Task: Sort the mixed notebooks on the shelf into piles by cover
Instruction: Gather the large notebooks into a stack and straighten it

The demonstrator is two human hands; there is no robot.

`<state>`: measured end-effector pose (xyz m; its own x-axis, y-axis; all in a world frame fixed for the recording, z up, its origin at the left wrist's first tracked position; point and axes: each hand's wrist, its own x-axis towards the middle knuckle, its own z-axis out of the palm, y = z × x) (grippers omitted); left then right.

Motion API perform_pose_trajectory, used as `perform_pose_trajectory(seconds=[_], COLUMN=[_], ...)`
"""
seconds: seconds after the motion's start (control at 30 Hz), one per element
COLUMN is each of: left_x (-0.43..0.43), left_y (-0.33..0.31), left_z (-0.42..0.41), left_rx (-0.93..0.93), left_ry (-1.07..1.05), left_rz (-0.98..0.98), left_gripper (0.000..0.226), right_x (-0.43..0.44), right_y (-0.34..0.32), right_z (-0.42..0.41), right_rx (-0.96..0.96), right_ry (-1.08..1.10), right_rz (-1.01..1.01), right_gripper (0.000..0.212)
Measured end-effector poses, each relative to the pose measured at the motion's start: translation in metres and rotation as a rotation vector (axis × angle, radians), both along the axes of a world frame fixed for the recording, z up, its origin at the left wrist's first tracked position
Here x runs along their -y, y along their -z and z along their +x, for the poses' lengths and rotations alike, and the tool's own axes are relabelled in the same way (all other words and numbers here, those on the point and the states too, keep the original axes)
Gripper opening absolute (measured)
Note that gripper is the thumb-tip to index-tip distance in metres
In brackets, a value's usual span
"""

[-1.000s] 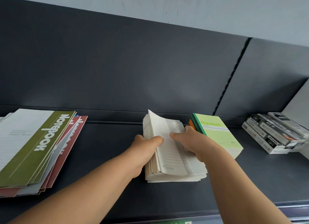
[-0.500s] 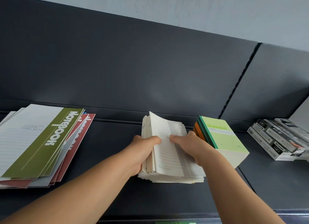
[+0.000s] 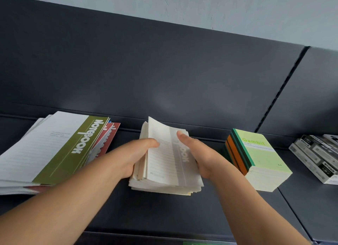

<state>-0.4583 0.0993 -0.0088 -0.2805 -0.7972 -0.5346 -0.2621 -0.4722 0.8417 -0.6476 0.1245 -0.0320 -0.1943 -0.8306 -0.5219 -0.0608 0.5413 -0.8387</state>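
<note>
The fingers (image 3: 150,142) of the left hand (image 3: 131,158) are curled round the left edge of a small cream paper notebook with a pale grey title band (image 3: 164,155), and the thumb is laid on its cover. The opposite edge is gripped by the right hand (image 3: 203,158): its thumb is pressed on the grey band and its other fingers are hidden underneath. The far end of the notebook is bent upward. It is held on top of a ragged stack of cream notebooks (image 3: 164,188) in the middle of the dark grey shelf (image 3: 164,219).

To the left, a fanned pile of large white notebooks with olive-green and red bands (image 3: 60,149) is seen. To the right stands a block of light green "Gambit" notebooks (image 3: 261,158), and beyond it some black-and-white boxes (image 3: 318,156).

The thin cover could be creased if it is pulled by its bent end. Because the stack is uneven, lower copies could be dragged toward the shelf front and spilled. Two near-identical cream covers could also be lifted as one and wrongly sorted.
</note>
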Motion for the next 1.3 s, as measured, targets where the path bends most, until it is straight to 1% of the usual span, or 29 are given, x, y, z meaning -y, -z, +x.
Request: perform_pose_trajectory(seconds=[0.03,0.07,0.1,0.17,0.2,0.27,0.33,0.4,0.43,0.53,0.57,0.6,0.67,0.7,0.73,0.77,0.83,0.87,0.9,0.93,0.97,1.0,1.03,1.07,1.13,1.17,1.2,1.23,1.3], left_x=[0.0,-0.002,-0.004,-0.007,-0.007,-0.005,-0.003,-0.002,-0.002,0.003,0.005,0.007,0.01,0.012,0.013,0.013,0.014,0.012,0.009,0.008,0.008,0.008,0.009,0.009,0.01,0.008,0.009,0.011,0.014], left_y=[0.0,-0.001,-0.001,-0.001,-0.001,0.0,0.003,0.002,-0.001,-0.009,-0.011,-0.011,-0.009,-0.006,-0.003,0.0,0.011,0.012,0.013,0.016,0.017,0.015,0.013,0.011,0.008,0.005,0.005,0.006,0.007], left_z=[0.0,-0.001,-0.001,0.0,0.001,0.004,0.004,-0.001,-0.004,-0.009,-0.008,-0.007,-0.003,0.001,0.005,0.01,0.019,0.021,0.022,0.023,0.022,0.021,0.019,0.017,0.014,0.014,0.014,0.016,0.02], left_rx=[-0.004,0.0,0.007,0.011,0.006,0.001,0.013,0.018,0.019,0.025,0.019,0.015,0.001,-0.01,-0.026,-0.042,-0.082,-0.096,-0.11,-0.11,-0.109,-0.104,-0.089,-0.073,-0.037,-0.033,-0.055,-0.083,-0.102], left_ry=[0.007,0.012,0.015,0.011,0.013,0.015,0.007,-0.011,-0.021,-0.038,-0.039,-0.037,-0.026,-0.024,-0.013,0.01,0.073,0.102,0.123,0.134,0.14,0.148,0.159,0.155,0.112,0.1,0.067,0.02,-0.089], left_rz=[0.003,0.005,0.006,0.013,0.02,0.015,0.005,-0.006,-0.011,-0.027,-0.023,-0.018,-0.01,-0.009,-0.01,-0.011,-0.015,-0.022,-0.022,-0.023,-0.027,-0.032,-0.038,-0.037,-0.025,-0.025,-0.016,0.008,0.079], left_gripper=[0.029,0.029,0.028,0.03,0.033,0.037,0.044,0.05,0.051,0.049,0.049,0.049,0.05,0.052,0.058,0.07,0.103,0.113,0.118,0.119,0.116,0.11,0.104,0.098,0.084,0.072,0.06,0.054,0.058], right_x=[0.002,0.0,-0.005,-0.014,-0.015,-0.02,-0.024,-0.022,-0.021,-0.015,-0.013,-0.013,-0.011,-0.012,-0.016,-0.02,-0.029,-0.035,-0.037,-0.038,-0.038,-0.038,-0.037,-0.035,-0.031,-0.028,-0.026,-0.023,-0.015], right_y=[0.003,0.001,-0.008,-0.016,-0.011,-0.005,0.0,0.004,0.003,-0.003,-0.007,-0.01,-0.009,-0.008,-0.008,-0.006,0.0,0.0,0.001,0.001,0.001,-0.001,-0.002,-0.002,0.001,0.003,0.004,0.006,0.011], right_z=[0.0,0.001,0.006,0.01,0.004,-0.003,0.0,0.004,0.006,0.013,0.015,0.017,0.017,0.016,0.013,0.01,0.002,0.0,0.0,0.0,0.003,0.007,0.011,0.014,0.017,0.015,0.013,0.009,0.001], right_rx=[0.038,0.066,0.069,0.068,0.083,0.095,0.149,0.158,0.165,0.149,0.137,0.129,0.183,0.204,0.198,0.186,0.125,0.097,0.082,0.077,0.076,0.073,0.083,0.085,0.089,0.08,0.066,0.075,0.098], right_ry=[-0.02,-0.036,-0.04,-0.021,-0.021,0.011,0.033,0.04,0.04,0.02,0.016,0.014,0.028,0.026,0.023,0.027,-0.051,-0.108,-0.133,-0.14,-0.13,-0.119,-0.115,-0.124,-0.133,-0.116,-0.072,-0.006,0.127], right_rz=[-0.019,-0.036,-0.037,-0.037,-0.039,-0.054,-0.055,-0.033,-0.037,-0.052,-0.06,-0.068,-0.071,-0.08,-0.104,-0.12,-0.139,-0.143,-0.141,-0.149,-0.16,-0.17,-0.184,-0.198,-0.216,-0.217,-0.21,-0.186,-0.123], right_gripper=[0.111,0.104,0.092,0.062,0.054,0.05,0.051,0.057,0.059,0.053,0.057,0.067,0.1,0.111,0.113,0.113,0.123,0.122,0.112,0.089,0.061,0.044,0.036,0.037,0.052,0.06,0.066,0.072,0.078])
